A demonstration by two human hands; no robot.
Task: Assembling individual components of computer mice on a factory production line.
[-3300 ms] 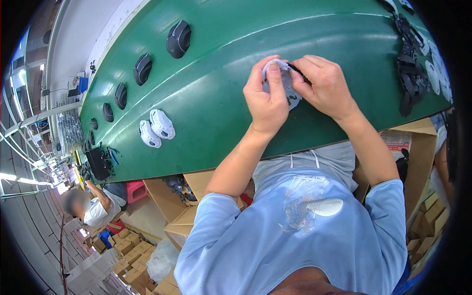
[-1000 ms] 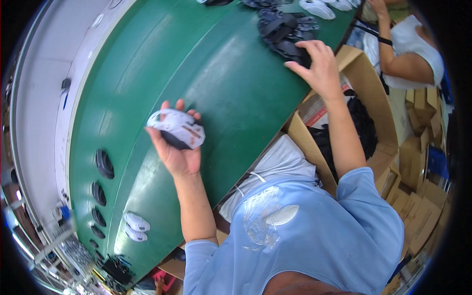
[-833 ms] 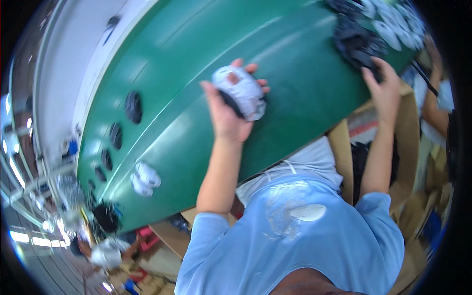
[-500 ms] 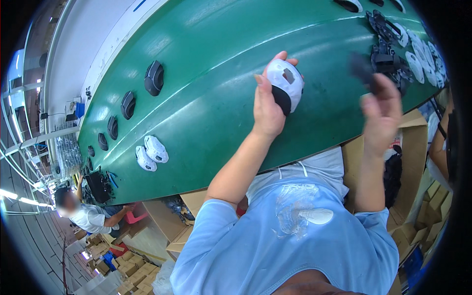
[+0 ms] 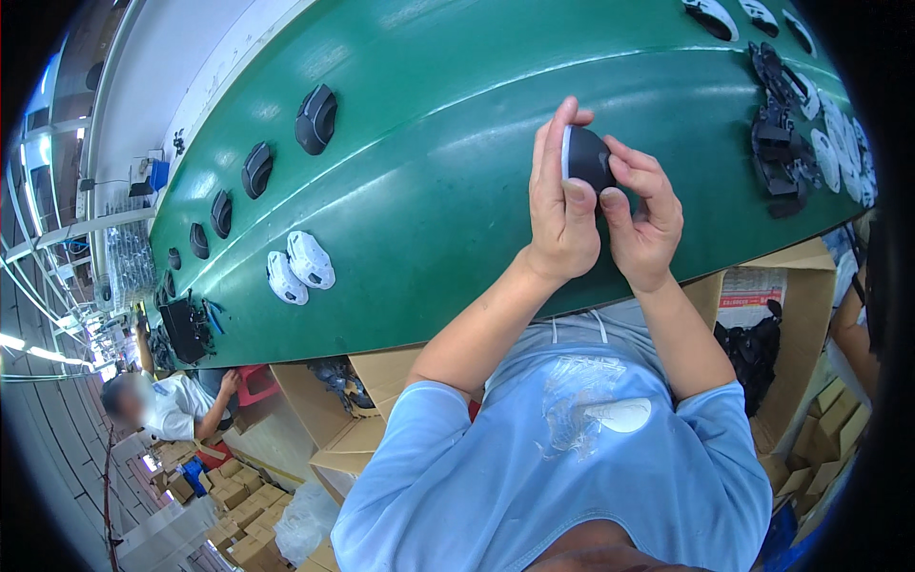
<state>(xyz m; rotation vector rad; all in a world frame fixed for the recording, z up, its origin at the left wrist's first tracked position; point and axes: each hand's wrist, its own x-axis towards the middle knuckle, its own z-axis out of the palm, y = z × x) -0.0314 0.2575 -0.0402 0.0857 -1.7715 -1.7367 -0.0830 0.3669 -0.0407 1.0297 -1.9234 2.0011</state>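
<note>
Above the green worktable [image 5: 438,219] I hold a computer mouse [image 5: 588,157] up between both hands. Its dark cover faces right, and a white edge runs along its left side. My left hand [image 5: 564,214] is wrapped round it from the left, fingers behind and thumb at its lower edge. From the right, my right hand [image 5: 648,210] presses fingertips and thumb against the dark cover. Farther right lies a heap of black plastic parts [image 5: 786,157], beside a cluster of white mouse shells [image 5: 831,143]. Two more white shells [image 5: 310,259] rest on the table at left.
Several black mice [image 5: 315,119] stand in a line along the far left. White-and-black mice [image 5: 710,19] sit at the far right. Open cardboard boxes [image 5: 796,334] stand by the near table edge. A co-worker [image 5: 176,405] sits at the left end; another person's arm [image 5: 855,319] shows at right.
My right hand has come left from the black parts with a dark piece and now meets the mouse. My left hand has turned the mouse so its dark cover faces right.
</note>
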